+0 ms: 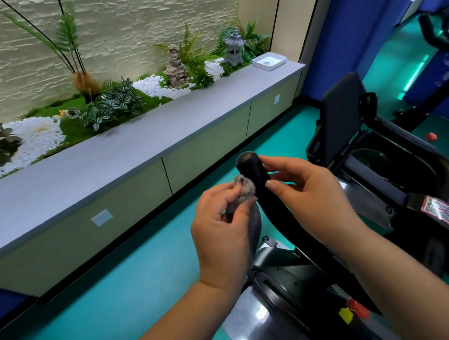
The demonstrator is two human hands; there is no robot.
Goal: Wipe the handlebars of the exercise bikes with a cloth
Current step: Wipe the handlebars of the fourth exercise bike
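Head view: left hand (220,221) seemingly around cloth (244,192).

A white square plastic tray (269,61) sits at the far end of the grey ledge (121,158). Behind the ledge's back edge, a grey stone pagoda lantern (234,50) stands among ferns and white pebbles (152,87).

Plain grey woven cloth (244,192); matte black curved rubber handlebar (254,171); solid teal floor (146,287); white pebbles (152,87) against green moss (74,126).

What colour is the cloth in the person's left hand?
Grey; the cloth shows best in the head view, against the black handlebar.
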